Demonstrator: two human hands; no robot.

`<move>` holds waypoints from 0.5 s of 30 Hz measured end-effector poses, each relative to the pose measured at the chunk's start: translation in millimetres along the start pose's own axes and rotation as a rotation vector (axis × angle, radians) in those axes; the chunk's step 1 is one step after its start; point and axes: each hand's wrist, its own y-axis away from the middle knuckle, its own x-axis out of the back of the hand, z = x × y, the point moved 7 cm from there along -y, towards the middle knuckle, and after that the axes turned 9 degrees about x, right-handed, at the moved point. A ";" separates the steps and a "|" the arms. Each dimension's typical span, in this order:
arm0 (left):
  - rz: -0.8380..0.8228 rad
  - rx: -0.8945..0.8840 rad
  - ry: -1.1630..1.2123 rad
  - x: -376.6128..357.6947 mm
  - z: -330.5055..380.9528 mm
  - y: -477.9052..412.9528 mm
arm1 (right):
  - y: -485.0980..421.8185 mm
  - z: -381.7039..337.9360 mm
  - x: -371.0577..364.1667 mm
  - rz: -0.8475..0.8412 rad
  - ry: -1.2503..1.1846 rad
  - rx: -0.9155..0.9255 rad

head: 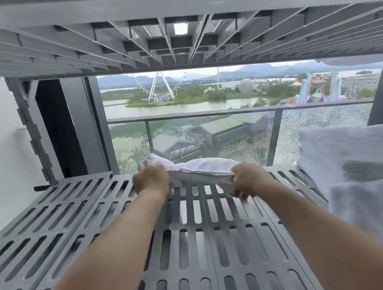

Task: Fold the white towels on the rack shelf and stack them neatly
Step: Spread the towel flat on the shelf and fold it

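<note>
Head view, near to far. I count two bare forearms reaching forward over one grey slotted rack shelf [81,228], with a second ribbed shelf [176,43] close overhead. I count one small white towel [202,167] in work, lying in a long narrow band across the far part of the shelf, between my two hands. My left hand [150,179] rests palm down on the towel's left end, fingers spread flat and reaching toward its far corner; it presses rather than grips. My right hand [250,179] is curled closed, pinching the towel's right end, with the cloth bunched under the knuckles and lifted slightly off the slats. At the right edge of the shelf I see a heap of white towels [361,166]; I make out at least two layers but cannot count them exactly. Beyond the shelf stands one glass balcony railing [229,112], one of its panes crazed, then water, buildings and one Ferris wheel [159,84].
</note>
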 end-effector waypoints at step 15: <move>0.257 -0.151 0.164 47.8 28.5 0.7 | -14.6 13.7 82.5 0.881 0.108 0.154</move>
